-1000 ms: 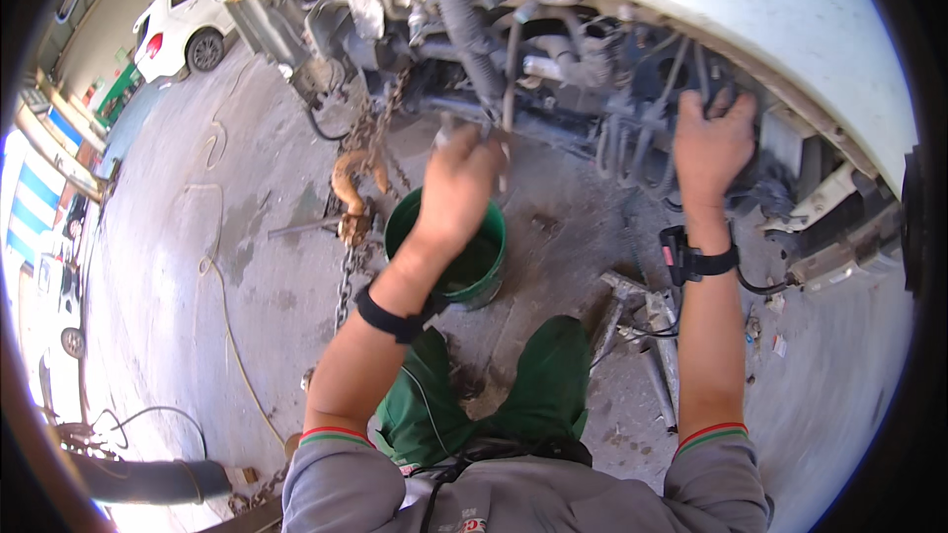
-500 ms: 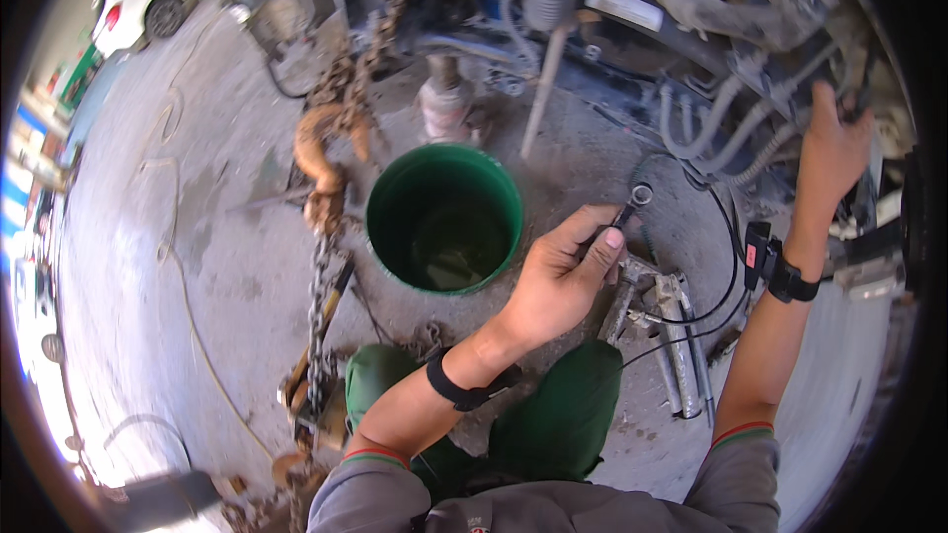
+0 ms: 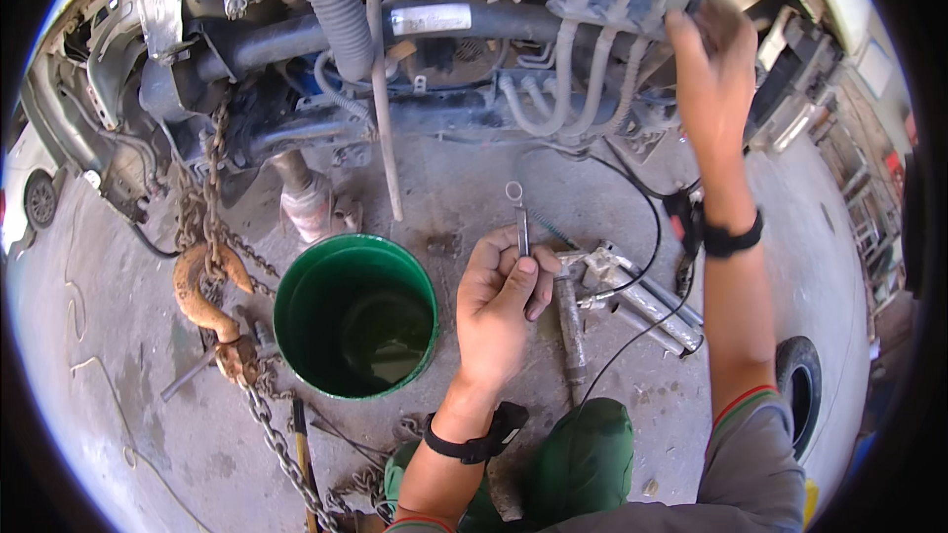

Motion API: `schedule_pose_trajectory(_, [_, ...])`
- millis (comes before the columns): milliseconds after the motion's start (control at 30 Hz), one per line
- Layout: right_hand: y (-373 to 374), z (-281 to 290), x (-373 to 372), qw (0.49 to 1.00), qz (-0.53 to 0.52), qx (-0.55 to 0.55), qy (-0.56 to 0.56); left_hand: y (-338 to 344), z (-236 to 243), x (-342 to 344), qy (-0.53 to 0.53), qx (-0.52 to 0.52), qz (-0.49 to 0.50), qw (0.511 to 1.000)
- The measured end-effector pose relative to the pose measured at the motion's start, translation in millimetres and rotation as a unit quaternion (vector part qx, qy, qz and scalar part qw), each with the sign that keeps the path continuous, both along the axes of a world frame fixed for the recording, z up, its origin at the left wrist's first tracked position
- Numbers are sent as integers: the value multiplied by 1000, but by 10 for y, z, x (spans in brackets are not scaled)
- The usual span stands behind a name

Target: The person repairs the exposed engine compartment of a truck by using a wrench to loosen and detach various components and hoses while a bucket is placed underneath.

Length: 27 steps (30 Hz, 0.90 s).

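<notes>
A small ring spanner (image 3: 522, 225) stands upright, its ring end up, pinched between the thumb and fingers of my left hand (image 3: 499, 306). My left hand is right of a green bucket (image 3: 286, 321) with some liquid at its bottom. Farther right, my right hand (image 3: 716, 79) is raised among the hoses and brackets of a vehicle's opened front end. Motion smears its fingers, so whether they hold anything is unclear. Nearest to it are a black cable and a grey corrugated hose (image 3: 627, 84).
A rusty hook (image 3: 202, 296) on a chain (image 3: 272, 434) lies left of the bucket. Behind the bucket stands a dirty jack-like stand (image 3: 306, 202). A metal floor jack (image 3: 642, 301) with a black hose sits at right, near a tyre (image 3: 799, 390). A rod (image 3: 380, 109) slants down from the vehicle.
My view has swung right and up, showing more of the vehicle. My left hand has turned the spanner more upright. My right hand stays raised at the vehicle parts.
</notes>
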State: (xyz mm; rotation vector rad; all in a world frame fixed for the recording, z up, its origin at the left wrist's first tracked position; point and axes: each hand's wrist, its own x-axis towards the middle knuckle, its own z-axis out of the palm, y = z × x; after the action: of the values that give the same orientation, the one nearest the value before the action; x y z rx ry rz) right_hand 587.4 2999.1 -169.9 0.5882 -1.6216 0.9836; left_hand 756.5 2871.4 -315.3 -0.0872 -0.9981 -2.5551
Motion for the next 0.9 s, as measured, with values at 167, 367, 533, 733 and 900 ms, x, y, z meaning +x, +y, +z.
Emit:
schedule_pose_trajectory(167, [-84,-670,1022,806,355,240,-408,-127,-38,191,2,-15,-60,998])
schedule_pose_trajectory(367, [-310,-739,1163,740,422,208,-480,-257,-152,248,-14,-103,-25,994])
schedule_pose_trajectory(533, [-403,-452,1168,708,439,196,-518,-477,-309,308,-18,-25,-61,998])
schedule_pose_trajectory(733, [-614,-21,1278,820,472,44,-319,-490,-221,321,-21,196,-110,974])
schedule_pose_trajectory(900, [-1083,508,1078,886,438,-114,-98,-376,-512,134,-93,171,-78,978])
